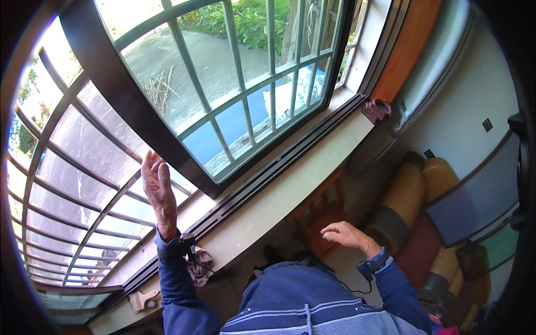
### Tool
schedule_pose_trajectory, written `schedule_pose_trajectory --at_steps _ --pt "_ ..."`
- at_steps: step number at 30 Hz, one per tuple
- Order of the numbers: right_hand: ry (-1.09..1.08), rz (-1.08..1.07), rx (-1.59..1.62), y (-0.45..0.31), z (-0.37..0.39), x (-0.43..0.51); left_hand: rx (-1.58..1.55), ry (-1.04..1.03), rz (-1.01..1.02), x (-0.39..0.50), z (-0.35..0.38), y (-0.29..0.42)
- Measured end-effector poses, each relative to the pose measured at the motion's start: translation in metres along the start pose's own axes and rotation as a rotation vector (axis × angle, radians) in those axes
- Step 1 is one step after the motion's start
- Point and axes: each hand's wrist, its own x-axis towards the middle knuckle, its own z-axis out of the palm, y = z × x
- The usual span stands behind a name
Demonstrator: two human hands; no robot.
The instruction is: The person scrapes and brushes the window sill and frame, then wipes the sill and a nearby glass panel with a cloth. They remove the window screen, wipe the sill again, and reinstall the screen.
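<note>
My left hand is raised beside the dark frame of a sliding window sash, its fingers at the frame's edge; whether they touch it I cannot tell. Nothing shows in its palm. My right hand hangs over the room side, away from the window, fingers loosely bent and nothing seen in it. A crumpled cloth lies on the pale windowsill by my left wrist. Further down the sill is a wooden-handled scraper or brush. At the sill's far end sits a dark red plastic object.
Metal security bars stand outside the window, with paving and plants beyond. Below the sill is a wooden chair. A sofa with tan rolled arms stands at the right, and dark-framed panels are near it.
</note>
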Motion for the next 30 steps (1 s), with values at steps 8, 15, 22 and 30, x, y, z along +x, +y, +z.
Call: schedule_pose_trajectory --at_steps 8,15,22,30 --pt "0.177 -0.132 -0.012 -0.094 -0.116 0.023 -0.105 -0.028 0.146 0.035 0.013 0.045" --pt "0.549 -0.594 0.048 -0.173 -0.243 0.107 0.02 0.155 0.228 0.063 0.027 0.082" --pt "0.777 -0.831 0.346 -0.227 -0.384 0.204 -0.183 0.161 0.238 0.094 0.029 0.088" --pt "0.947 -0.84 0.393 -0.273 -0.453 0.241 -0.38 0.136 0.175 0.1 0.032 0.094"
